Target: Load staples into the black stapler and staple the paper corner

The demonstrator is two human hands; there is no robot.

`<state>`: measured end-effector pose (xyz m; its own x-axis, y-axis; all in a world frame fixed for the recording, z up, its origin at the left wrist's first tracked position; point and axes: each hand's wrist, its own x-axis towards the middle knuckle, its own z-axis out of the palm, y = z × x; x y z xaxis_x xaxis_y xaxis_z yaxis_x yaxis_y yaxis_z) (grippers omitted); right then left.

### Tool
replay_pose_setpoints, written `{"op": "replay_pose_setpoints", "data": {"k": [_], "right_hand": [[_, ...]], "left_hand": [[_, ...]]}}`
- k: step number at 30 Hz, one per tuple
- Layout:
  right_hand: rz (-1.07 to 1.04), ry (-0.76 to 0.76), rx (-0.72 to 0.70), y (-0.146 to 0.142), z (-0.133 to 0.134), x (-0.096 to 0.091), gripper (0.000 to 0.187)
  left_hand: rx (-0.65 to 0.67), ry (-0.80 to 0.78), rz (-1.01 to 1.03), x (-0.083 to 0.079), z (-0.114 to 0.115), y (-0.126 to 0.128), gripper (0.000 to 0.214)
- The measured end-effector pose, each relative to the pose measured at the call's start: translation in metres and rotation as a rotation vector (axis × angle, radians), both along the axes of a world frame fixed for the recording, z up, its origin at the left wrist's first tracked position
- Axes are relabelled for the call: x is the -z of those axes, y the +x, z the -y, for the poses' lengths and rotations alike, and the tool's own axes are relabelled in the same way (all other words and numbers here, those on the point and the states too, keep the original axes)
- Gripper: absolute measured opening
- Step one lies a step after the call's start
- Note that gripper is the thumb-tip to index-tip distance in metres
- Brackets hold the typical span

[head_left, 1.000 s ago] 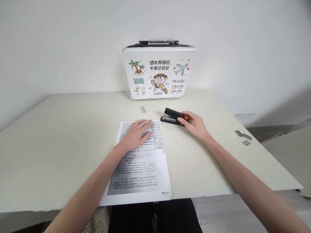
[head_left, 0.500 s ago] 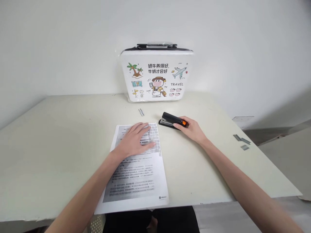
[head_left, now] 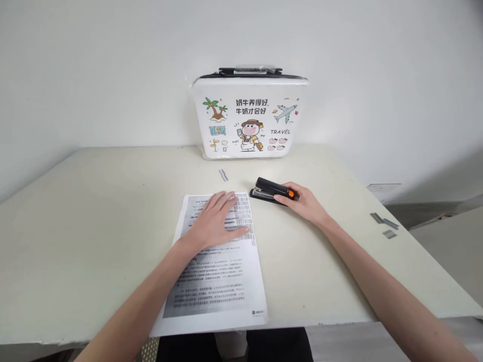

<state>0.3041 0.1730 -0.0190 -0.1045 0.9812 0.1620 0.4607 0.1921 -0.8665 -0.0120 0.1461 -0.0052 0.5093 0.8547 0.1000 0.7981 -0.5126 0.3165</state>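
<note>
A printed sheet of paper [head_left: 219, 281] lies on the table near its front edge; whether more sheets are under it I cannot tell. My left hand [head_left: 215, 221] rests flat on its upper half, fingers spread, partly covering the text and a block of staple marks or dense dark strokes [head_left: 245, 216] at the upper right. Just right of the sheet's top corner is a black stapler [head_left: 269, 190] with an orange part at its rear. My right hand [head_left: 304, 201] grips that rear end, thumb along the near side. The stapler's jaw points left and stands apart.
A white case [head_left: 251, 118] with cartoon prints and a black handle stands against the wall. Two small strips of staples [head_left: 223, 175] lie before it. More staple strips [head_left: 384, 222] lie by the table's right edge. The table's [head_left: 94, 226] front edge runs close to my lap.
The whole view has shifted slightly, so everything sits a little further right. My left hand stays on the paper and my right hand still holds the stapler beside it.
</note>
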Motion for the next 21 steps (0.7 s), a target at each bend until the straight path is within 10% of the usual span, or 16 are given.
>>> {"op": "replay_pose_setpoints", "data": {"k": [21], "right_hand": [[0.061,-0.069,-0.141,0.008,0.005,-0.015,0.045]], "left_hand": [[0.033,0.097,0.052,0.004,-0.004,-0.001,0.05]]}}
